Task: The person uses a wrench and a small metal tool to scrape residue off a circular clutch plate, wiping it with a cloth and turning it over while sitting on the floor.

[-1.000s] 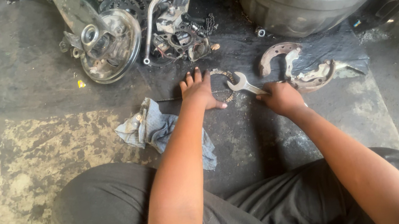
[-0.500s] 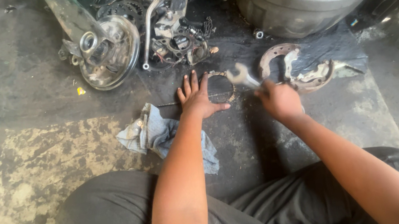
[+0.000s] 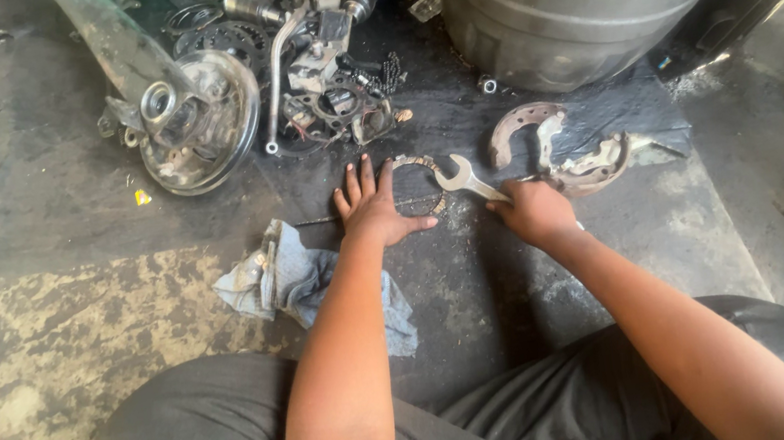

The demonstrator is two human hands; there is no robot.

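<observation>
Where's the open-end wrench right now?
Head view, centre: the wrench is gripped by the right hand, its open jaw beside the ring-shaped part at the left hand, left of the brake shoes.

Dull bare-metal wrench (image 3: 464,180), rusty rough brake shoes (image 3: 542,135), crumpled grey cloth rag (image 3: 299,283), stained matt concrete floor (image 3: 43,326).

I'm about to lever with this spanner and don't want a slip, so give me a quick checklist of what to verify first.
1. Right hand grips the spanner: ok, fingers closed round the handle.
2. Left hand steadies the ring: ok, palm flat on the floor, fingers at its edge.
3. Spanner jaw seated on the ring: cannot tell, the open end lies beside it.
4. Left fingers out of the spanner's path: not ok, they sit close to the jaw.
5. Brake shoes away from the right hand: not ok, they lie right beside it.
6. Rag in reach: ok, by the left forearm.
</observation>
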